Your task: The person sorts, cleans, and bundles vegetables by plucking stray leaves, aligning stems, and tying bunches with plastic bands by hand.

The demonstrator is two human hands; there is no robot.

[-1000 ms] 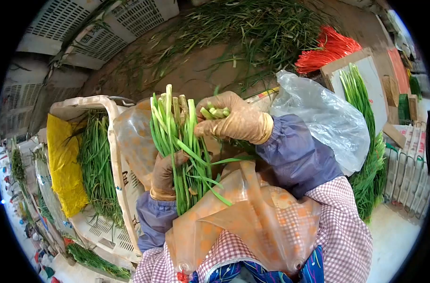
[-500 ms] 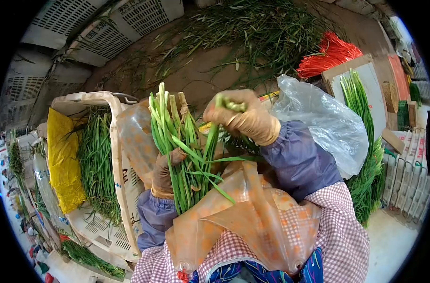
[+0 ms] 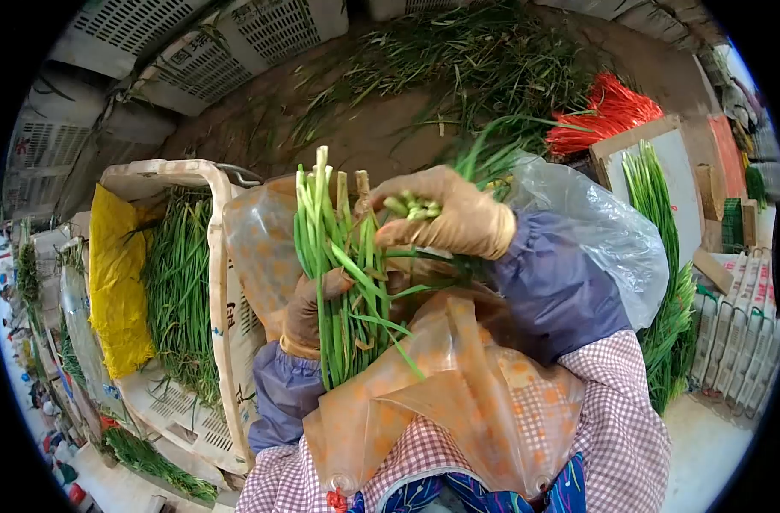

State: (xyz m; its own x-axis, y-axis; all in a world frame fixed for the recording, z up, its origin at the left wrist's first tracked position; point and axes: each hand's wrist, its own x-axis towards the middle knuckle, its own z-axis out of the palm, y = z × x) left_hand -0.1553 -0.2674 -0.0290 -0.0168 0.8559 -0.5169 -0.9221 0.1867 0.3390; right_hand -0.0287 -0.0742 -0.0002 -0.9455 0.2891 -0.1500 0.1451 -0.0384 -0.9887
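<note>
My left hand [image 3: 311,312], in a brown glove, is wrapped round an upright bunch of garlic chives [image 3: 332,256] with pale stem ends at the top. Just right of it is my gloved right hand [image 3: 446,209], closed on a smaller bunch of chives [image 3: 411,206]. The cut ends of that bunch face left, and its green leaves trail behind the hand. The right fingertips are close to the upper stems of the left bunch; I cannot tell if they touch. An orange-dotted plastic apron [image 3: 458,368] covers my lap below both hands.
At left stands a white crate [image 3: 221,299] with chives [image 3: 180,282] and a yellow sheet [image 3: 116,282]. Loose leaves [image 3: 458,68] litter the ground ahead. On the right are red ties [image 3: 608,111], a clear plastic bag [image 3: 608,231] and more chives [image 3: 651,184].
My right hand has turned, so the stem ends in it now point left and its leaves swing out behind. The left bunch appears slightly further right in view, still held.
</note>
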